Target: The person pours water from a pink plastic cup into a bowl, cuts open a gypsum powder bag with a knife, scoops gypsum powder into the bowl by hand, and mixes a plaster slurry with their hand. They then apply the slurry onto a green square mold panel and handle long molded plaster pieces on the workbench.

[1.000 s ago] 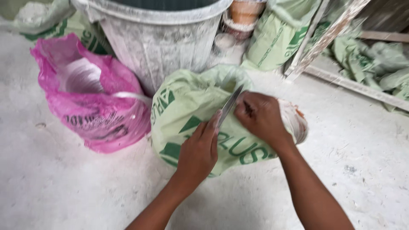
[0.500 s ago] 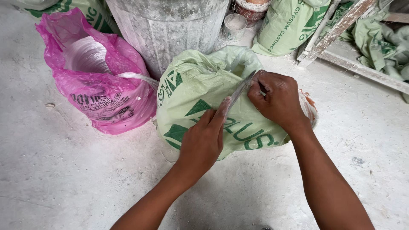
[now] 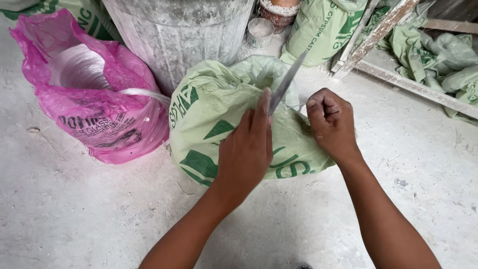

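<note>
1. Nearest the camera, two bare forearms reach out over a dusty grey floor (image 3: 74, 224).
2. Left hand (image 3: 246, 149) lies on a green sack (image 3: 209, 114), fingers stretched up, thumb and fingers gripping a thin flat blade (image 3: 286, 82) that slants up to the right.
3. Right hand (image 3: 331, 122) is clenched into a fist just right of the blade, touching the sack's right shoulder; a thin thread seems to run from it toward the blade, though it is too faint to be sure.
4. Both hands sit near each other, not touching.
5. Green sack stands on the floor, its gathered mouth between the hands.
6. Left of it, touching, slumps a pink bag (image 3: 99, 99) with a white spool inside.
7. Behind both stands a grey bin (image 3: 184, 35).
8. Farther right are a small cup (image 3: 260, 31), another green sack (image 3: 318, 30), wooden slats (image 3: 378, 32) and crumpled empty sacks (image 3: 438, 50).
</note>
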{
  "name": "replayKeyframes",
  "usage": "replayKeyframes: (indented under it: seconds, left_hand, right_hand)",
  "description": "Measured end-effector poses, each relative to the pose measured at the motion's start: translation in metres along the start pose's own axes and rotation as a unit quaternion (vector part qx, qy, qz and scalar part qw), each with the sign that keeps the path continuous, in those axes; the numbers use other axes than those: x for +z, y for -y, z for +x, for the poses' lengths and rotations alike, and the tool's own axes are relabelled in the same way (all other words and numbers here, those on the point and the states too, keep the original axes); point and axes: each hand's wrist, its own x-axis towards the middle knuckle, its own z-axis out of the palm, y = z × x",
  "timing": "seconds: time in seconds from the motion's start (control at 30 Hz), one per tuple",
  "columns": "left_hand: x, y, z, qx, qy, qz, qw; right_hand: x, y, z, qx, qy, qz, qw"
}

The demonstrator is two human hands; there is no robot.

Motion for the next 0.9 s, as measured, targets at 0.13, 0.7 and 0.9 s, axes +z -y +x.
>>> replayKeyframes:
  seconds: [0.13,0.7,0.9]
  left_hand:
    - [-0.007,-0.004,-0.017,0.015,0.026,0.048,0.998]
    - [0.076,0.033,0.012,-0.065,0.134,0.020,0.989]
    - [0.071,0.036,0.007,-0.008,0.010,0.012,1.000]
  right_hand:
    - [-0.003,-0.006,-0.001,-0.025,-0.009,-0.055,0.998]
    - [-0.091,-0.013,-0.030,-0.094,-0.158,0.119,0.976]
    - [-0.123,-0.078,-0.078,0.038,-0.036,0.504,0.862]
